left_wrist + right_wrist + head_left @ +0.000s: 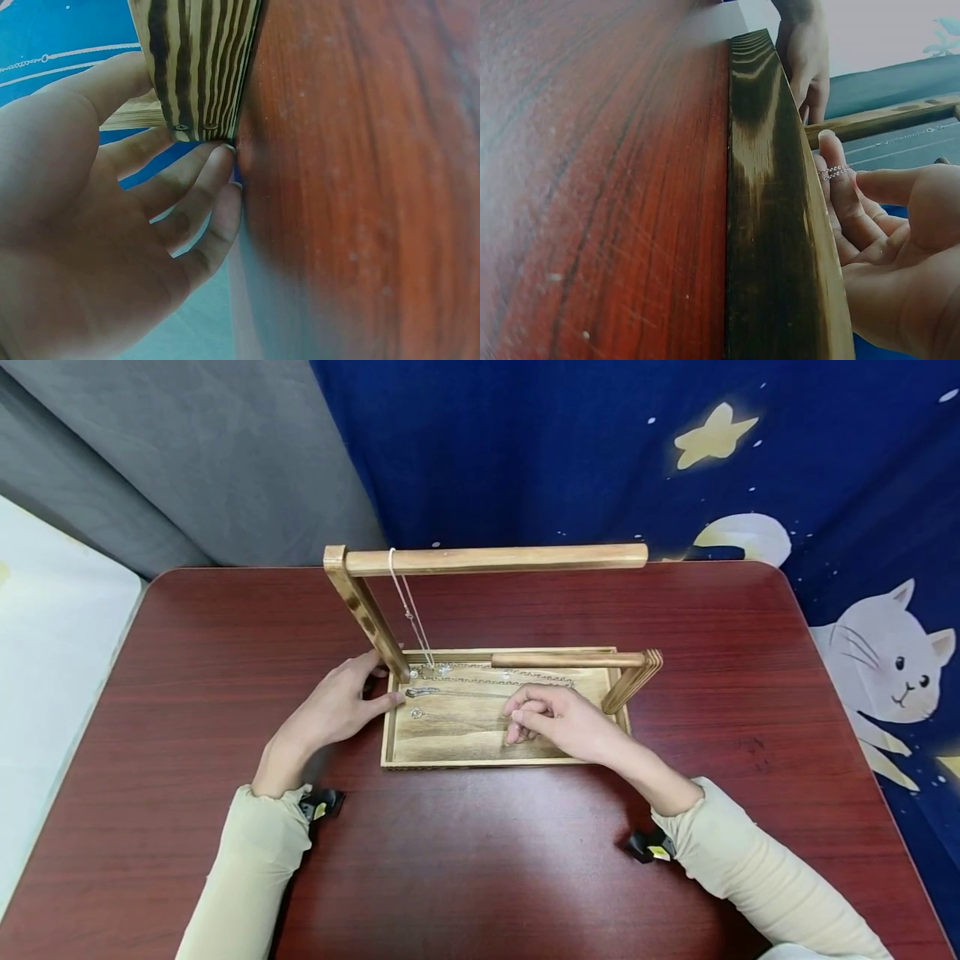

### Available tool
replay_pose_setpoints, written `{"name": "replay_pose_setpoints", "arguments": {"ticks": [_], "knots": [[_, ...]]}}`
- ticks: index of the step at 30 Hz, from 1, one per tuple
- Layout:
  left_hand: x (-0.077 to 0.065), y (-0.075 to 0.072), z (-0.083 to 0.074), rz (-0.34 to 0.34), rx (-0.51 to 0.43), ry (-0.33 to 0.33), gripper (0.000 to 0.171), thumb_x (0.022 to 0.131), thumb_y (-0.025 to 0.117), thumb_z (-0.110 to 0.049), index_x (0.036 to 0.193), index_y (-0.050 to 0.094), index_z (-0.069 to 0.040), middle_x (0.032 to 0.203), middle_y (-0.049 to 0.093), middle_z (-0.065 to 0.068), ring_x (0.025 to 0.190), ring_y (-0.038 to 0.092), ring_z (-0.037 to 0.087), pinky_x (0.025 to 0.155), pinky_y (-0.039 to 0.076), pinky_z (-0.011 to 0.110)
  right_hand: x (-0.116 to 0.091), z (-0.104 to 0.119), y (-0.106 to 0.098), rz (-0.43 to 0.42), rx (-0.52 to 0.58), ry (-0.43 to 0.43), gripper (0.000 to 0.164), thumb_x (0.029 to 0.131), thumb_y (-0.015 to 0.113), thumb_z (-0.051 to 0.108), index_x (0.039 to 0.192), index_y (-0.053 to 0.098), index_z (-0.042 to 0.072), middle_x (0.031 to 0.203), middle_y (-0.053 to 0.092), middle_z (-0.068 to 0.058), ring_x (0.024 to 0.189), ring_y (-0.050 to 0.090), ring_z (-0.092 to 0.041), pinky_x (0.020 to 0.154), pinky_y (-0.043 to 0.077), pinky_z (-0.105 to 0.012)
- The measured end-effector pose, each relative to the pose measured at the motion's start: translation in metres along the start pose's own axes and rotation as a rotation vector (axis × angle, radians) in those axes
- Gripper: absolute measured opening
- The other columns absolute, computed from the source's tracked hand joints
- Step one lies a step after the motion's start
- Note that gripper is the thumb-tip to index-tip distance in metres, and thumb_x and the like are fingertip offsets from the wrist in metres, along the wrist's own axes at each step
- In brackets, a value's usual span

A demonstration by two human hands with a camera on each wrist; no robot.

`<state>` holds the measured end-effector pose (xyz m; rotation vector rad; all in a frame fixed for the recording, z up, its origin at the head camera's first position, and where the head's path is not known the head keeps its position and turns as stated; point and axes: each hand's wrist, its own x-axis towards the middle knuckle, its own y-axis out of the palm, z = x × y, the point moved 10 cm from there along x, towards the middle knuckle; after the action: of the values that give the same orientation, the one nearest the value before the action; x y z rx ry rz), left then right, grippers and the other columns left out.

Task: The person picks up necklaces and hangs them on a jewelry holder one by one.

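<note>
A wooden jewelry stand [387, 752] has a shallow tray as its base. My left hand [345, 697] holds its left end by the tall post [199, 67], thumb at the tray's wall. Over the tray, my right hand [555, 714] pinches a thin silver chain necklace [834, 172] between thumb and forefinger. Most of that chain is hidden by the fingers in the head view. Another necklace [411, 610] hangs from the tall upper bar [495, 561]. Inside the tray lie more chains [487, 681] and a silver pendant [422, 692].
A shorter bar [558, 660] on a low post [633, 681] stands over the tray's right back part. The stand sits on a dark red wooden table [480, 852]. Behind it hang grey and blue curtains [510, 452].
</note>
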<state>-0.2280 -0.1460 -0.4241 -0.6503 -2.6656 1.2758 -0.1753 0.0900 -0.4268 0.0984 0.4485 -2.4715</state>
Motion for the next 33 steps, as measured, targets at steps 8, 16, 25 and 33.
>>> {"name": "replay_pose_setpoints", "arguments": {"ticks": [8, 16, 25, 33], "knots": [[0.001, 0.0, 0.001, 0.005, -0.007, -0.009, 0.036, 0.093, 0.072, -0.023, 0.124, 0.056, -0.012, 0.114, 0.066, 0.012, 0.115, 0.059, 0.03, 0.097, 0.044, 0.05, -0.002, 0.004, 0.002, 0.017, 0.055, 0.003, 0.012, 0.099, 0.057, 0.002, 0.108, 0.064, -0.002, 0.089, 0.074, -0.004, 0.088, 0.071, -0.026, 0.082, 0.055, -0.034], [0.001, 0.0, -0.001, 0.002, -0.001, -0.006, 0.037, 0.093, 0.072, -0.021, 0.124, 0.056, -0.011, 0.115, 0.065, 0.014, 0.114, 0.059, 0.031, 0.097, 0.043, 0.05, -0.005, 0.009, 0.002, 0.016, 0.036, -0.003, 0.012, 0.099, 0.055, 0.001, 0.104, 0.066, 0.0, 0.09, 0.074, -0.003, 0.087, 0.069, -0.027, 0.08, 0.055, -0.04], [0.001, 0.001, -0.001, -0.002, -0.001, 0.004, 0.037, 0.092, 0.072, -0.021, 0.124, 0.056, -0.011, 0.117, 0.064, 0.014, 0.113, 0.059, 0.031, 0.096, 0.043, 0.05, -0.01, 0.013, -0.004, -0.041, 0.019, 0.003, 0.013, 0.1, 0.057, 0.009, 0.103, 0.07, 0.006, 0.092, 0.074, -0.003, 0.087, 0.068, -0.03, 0.079, 0.055, -0.043], [0.0, 0.001, -0.001, -0.007, 0.009, 0.005, 0.037, 0.092, 0.072, -0.021, 0.123, 0.056, -0.01, 0.117, 0.064, 0.015, 0.113, 0.059, 0.031, 0.097, 0.043, 0.05, -0.013, 0.023, -0.004, -0.045, 0.065, -0.03, 0.012, 0.097, 0.057, 0.002, 0.1, 0.069, 0.004, 0.091, 0.074, -0.006, 0.086, 0.068, -0.039, 0.078, 0.055, -0.046]]}}
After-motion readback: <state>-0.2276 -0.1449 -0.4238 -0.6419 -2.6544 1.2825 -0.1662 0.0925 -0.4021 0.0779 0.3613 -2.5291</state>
